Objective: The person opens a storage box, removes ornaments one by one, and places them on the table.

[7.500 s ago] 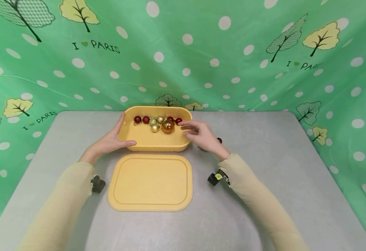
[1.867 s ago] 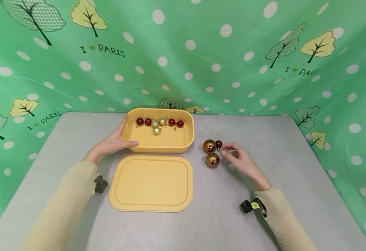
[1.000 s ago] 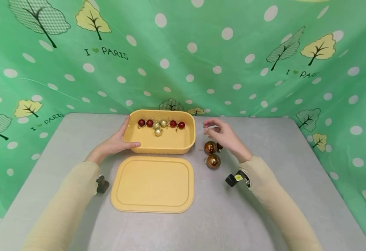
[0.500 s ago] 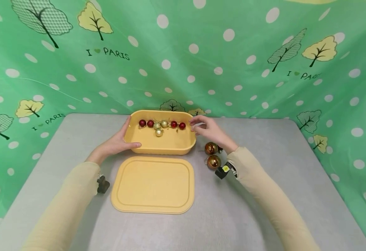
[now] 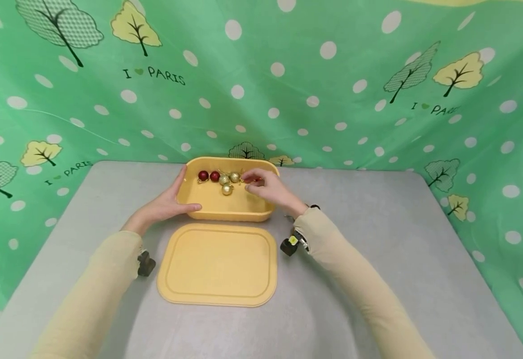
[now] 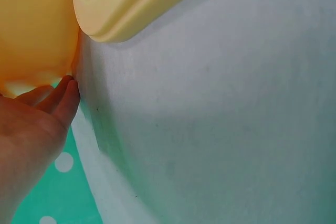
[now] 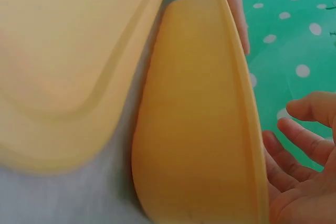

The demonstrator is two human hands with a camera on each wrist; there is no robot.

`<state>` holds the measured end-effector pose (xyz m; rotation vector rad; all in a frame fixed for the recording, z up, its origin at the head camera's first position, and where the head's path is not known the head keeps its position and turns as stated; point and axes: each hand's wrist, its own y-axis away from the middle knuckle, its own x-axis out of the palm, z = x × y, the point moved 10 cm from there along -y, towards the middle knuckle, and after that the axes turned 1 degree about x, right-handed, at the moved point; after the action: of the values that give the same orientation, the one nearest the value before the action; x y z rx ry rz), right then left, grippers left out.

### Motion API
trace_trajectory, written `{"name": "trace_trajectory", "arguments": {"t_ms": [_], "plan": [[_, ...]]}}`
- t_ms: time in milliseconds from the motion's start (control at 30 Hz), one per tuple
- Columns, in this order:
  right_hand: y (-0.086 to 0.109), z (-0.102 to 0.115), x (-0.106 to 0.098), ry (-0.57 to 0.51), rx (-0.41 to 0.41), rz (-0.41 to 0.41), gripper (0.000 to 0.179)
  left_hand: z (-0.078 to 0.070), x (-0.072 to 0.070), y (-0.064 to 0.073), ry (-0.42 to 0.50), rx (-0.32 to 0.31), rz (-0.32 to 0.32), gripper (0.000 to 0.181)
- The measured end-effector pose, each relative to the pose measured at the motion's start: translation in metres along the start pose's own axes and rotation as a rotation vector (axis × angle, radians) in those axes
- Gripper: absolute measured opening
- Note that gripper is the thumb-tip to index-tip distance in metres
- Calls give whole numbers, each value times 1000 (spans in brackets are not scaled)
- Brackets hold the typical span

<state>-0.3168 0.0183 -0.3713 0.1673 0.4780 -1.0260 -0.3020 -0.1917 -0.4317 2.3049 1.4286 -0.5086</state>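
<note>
A yellow plastic box (image 5: pixel 230 217) holds small Christmas baubles: dark red ones (image 5: pixel 215 176) at the left, gold ones (image 5: pixel 227 189) in the middle. My left hand (image 5: pixel 164 203) grips the box's left end, its thumb on the front rim and fingers along the outer side, also seen on the box wall (image 6: pixel 31 51) in the left wrist view. My right hand (image 5: pixel 267 188) reaches over the right rim, fingertips beside the gold baubles, partly hiding the red ones there. In the right wrist view its fingers (image 7: pixel 310 142) are spread apart with nothing visible between them.
A flat yellow lid (image 5: pixel 218 264) lies on the grey table (image 5: pixel 315 309) in front of the box. Larger bronze baubles and a small red one on the table at right are mostly hidden behind the right wrist. A green dotted cloth (image 5: pixel 261 75) hangs behind.
A bronze bauble has gone from the box to the table at right. My right hand then moved from the table baubles leftward into the box. The left hand still holds the box.
</note>
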Motion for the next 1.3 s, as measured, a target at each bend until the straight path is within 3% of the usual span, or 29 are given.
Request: {"name": "trace_trajectory", "arguments": {"t_ms": [367,567,767,967,1100,1300], "plan": [[-14,-2,36,-1,75,33,31,0,0,0,-6,-1,0,116],[-22,-10,44,-23,110,2,34,-1,0,1,3,0,1,116],[-26,-16,44,67,135,-39,42,0,0,1,10,-2,0,116],[-24,-32,53,105,258,53,58,2,1,0,13,-18,4,115],[-23,-37,59,60,293,96,50,2,2,-1,8,-18,4,116],[-24,-39,65,-22,285,122,29,1,1,0,1,-17,-1,116]]}}
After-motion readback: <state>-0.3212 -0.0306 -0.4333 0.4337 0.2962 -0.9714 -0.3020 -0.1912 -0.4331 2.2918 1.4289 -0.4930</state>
